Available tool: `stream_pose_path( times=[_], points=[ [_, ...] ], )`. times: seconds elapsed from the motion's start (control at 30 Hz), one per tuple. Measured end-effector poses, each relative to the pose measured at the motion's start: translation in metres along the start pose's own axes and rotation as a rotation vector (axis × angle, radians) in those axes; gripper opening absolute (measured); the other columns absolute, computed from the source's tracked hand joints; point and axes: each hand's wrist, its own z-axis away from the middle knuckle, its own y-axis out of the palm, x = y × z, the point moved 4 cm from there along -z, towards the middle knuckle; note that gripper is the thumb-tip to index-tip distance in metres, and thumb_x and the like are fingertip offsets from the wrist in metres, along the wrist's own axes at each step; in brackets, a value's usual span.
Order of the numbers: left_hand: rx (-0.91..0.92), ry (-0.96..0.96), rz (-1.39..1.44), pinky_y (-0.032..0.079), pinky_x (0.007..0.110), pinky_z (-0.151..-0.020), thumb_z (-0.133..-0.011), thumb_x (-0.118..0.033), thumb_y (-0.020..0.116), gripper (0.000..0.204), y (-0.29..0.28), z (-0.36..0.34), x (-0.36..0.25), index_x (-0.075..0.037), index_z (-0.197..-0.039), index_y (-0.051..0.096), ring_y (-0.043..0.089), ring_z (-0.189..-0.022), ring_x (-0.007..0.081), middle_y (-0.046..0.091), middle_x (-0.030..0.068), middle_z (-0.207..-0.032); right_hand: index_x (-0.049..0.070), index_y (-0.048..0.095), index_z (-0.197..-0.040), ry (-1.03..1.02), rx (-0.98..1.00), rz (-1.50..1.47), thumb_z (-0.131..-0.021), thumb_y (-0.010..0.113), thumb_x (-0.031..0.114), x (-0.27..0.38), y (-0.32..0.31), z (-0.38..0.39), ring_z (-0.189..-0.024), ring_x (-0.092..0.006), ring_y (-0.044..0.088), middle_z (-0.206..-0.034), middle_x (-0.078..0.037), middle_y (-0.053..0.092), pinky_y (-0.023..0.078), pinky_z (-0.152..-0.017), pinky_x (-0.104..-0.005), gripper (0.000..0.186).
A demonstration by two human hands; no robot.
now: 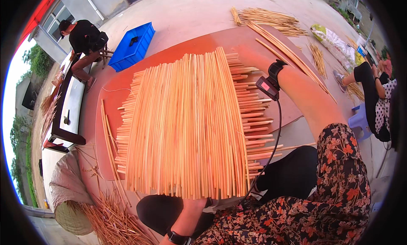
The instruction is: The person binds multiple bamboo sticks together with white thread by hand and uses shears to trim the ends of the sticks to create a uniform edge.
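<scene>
Lying crosswise in two layers, smooth pale sticks [186, 126] — too many to count — hide both hands; grips cannot be told.

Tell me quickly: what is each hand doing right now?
Left hand: hidden under the mat of bamboo strips, cannot be told.
Right hand: hidden behind the same mat, cannot be told.

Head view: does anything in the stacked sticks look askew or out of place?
Mostly tidy. The top layer of sticks lies neatly side by side, but the crosswise layer beneath pokes out at uneven lengths on the right. A few loose sticks lie askew on the board, left of the pile.
</scene>
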Motion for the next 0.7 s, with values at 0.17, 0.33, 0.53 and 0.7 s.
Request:
stream_pose_path(
  times=[0.17, 0.33, 0.53, 0.7],
  points=[
    [-0.101, -0.078, 0.191, 0.046, 0.041, -0.099, -0.099, -0.039, 0.048, 0.046, 0.0, -0.003, 0.005, -0.01, -0.133, 0.048, 0.054, -0.118, 0.0215, 0.056, 0.0045, -0.128, 0.0, 0.062, -0.108, 0.114, 0.371, -0.069, -0.079, 0.06, 0.013, -0.005, 0.013, -0.032, -0.094, -0.034, 0.062, -0.103, -0.019, 0.066, 0.049, -0.083, -0.0426, 0.032],
    [-0.092, -0.035, -0.678, 0.046, 0.041, -0.097, -0.098, -0.037, 0.051, 0.043, -0.017, -0.007, 0.001, -0.009, -0.131, 0.049, 0.055, -0.115, 0.021, 0.056, 0.005, -0.127, 0.0, 0.062, -0.106, 0.089, 0.57, -0.079, -0.074, 0.067, 0.021, 0.021, -0.002, -0.045, -0.092, -0.0302, 0.063, -0.1, -0.018, 0.066, 0.05, -0.077, -0.0398, 0.039],
    [-0.132, -0.041, -0.575, 0.054, 0.043, -0.085, -0.099, -0.033, 0.051, 0.038, -0.001, -0.003, -0.014, -0.007, -0.128, 0.051, 0.062, -0.104, 0.0248, 0.06, 0.0085, -0.121, 0.0, 0.061, -0.104, 0.077, 0.689, -0.107, -0.074, 0.067, 0.019, 0.017, 0.011, -0.062, -0.09, -0.0299, 0.062, -0.096, -0.017, 0.065, 0.049, -0.078, -0.0389, 0.036],
    [-0.2, -0.363, 0.271, 0.058, 0.044, -0.081, -0.101, -0.024, 0.048, 0.032, 0.038, -0.025, -0.026, 0.0, -0.122, 0.053, 0.067, -0.094, 0.0276, 0.064, 0.0136, -0.112, 0.002, 0.059, -0.113, 0.008, 0.197, 0.118, -0.085, 0.062, 0.014, -0.017, -0.006, -0.106, -0.101, -0.0339, 0.059, -0.1, -0.018, 0.061, 0.048, -0.086, -0.0428, 0.03]
  ],
)
